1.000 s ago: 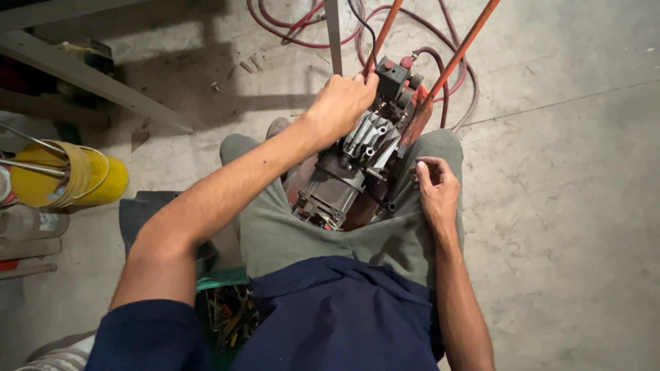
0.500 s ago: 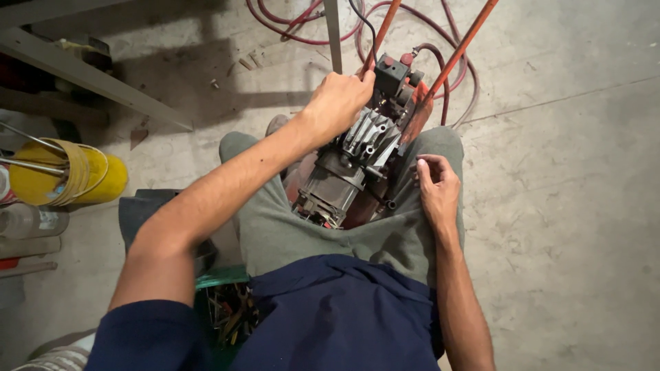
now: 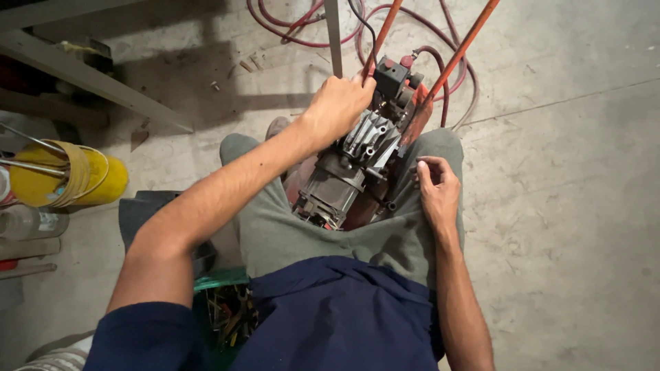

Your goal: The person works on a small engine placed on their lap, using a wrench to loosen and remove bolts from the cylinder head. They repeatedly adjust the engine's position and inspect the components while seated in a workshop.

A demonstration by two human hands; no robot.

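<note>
A small air compressor stands between my knees, with a grey finned cylinder head point(image 3: 372, 137), a dark motor point(image 3: 332, 189) and a red tank below. My left hand point(image 3: 339, 103) reaches forward and closes over the top left of the finned head, next to the black switch box point(image 3: 392, 77). My right hand point(image 3: 436, 188) rests on my right thigh beside the compressor. Its fingers are curled and its thumb and forefinger are pinched together close to the pump's side. I cannot tell whether anything small is between them.
Two orange handle bars point(image 3: 459, 49) rise from the compressor, and a red hose point(image 3: 412, 27) loops on the concrete floor behind. A yellow can point(image 3: 75, 182) and a plastic bottle point(image 3: 27, 221) stand at the left. A green crate of tools point(image 3: 228, 312) sits under my left side.
</note>
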